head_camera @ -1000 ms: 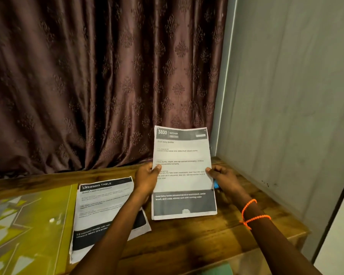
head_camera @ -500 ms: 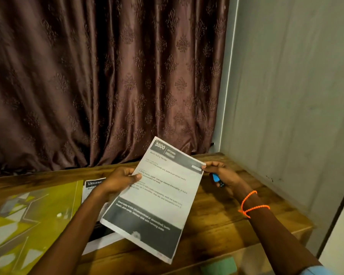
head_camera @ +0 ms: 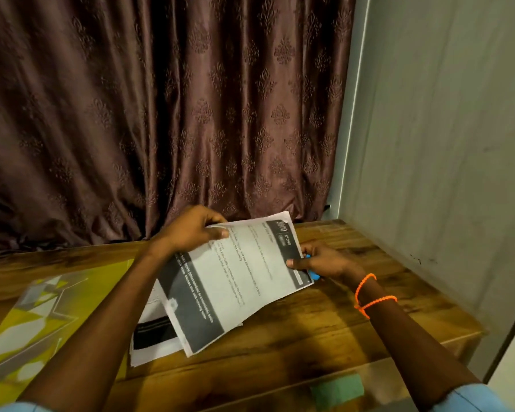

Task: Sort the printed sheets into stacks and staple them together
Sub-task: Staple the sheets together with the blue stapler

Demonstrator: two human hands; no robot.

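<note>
- The printed "Kitchen" sheets (head_camera: 235, 281) have swung round since a moment ago, header now pointing right, lower over the wooden table (head_camera: 354, 316).
- Far left lies a yellow-green folder (head_camera: 42, 307).
- A second printed stack (head_camera: 152, 331) rests flat, partly beneath the held sheets.
- The left hand (head_camera: 191, 230) pinches the sheets' far edge.
- The right hand (head_camera: 324, 261) grips the header end, something blue (head_camera: 312, 275) tucked under it.
</note>
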